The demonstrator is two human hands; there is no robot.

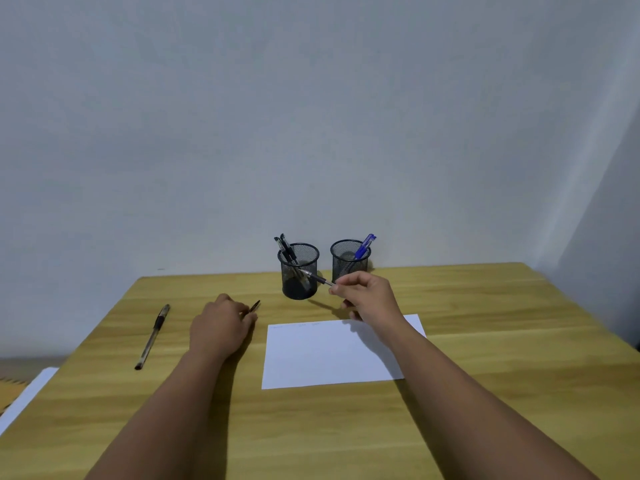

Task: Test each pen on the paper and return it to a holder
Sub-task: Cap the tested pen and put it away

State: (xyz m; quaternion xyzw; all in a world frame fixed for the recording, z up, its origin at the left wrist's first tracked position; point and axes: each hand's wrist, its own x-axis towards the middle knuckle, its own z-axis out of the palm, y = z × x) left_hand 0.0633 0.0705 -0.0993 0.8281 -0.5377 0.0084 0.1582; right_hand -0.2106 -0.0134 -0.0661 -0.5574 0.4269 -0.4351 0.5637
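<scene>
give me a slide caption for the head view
Right hand holds a black pen by two mesh holders; left hand grips another.

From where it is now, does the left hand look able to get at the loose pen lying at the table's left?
Probably yes. The loose pen lies on bare table just left of the left hand, with nothing between them. But that hand already seems to hold a small dark item.

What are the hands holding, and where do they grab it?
The right hand pinches a black pen by its end. The left hand holds a small dark thing, maybe a cap; the exact hold is hidden.
</scene>
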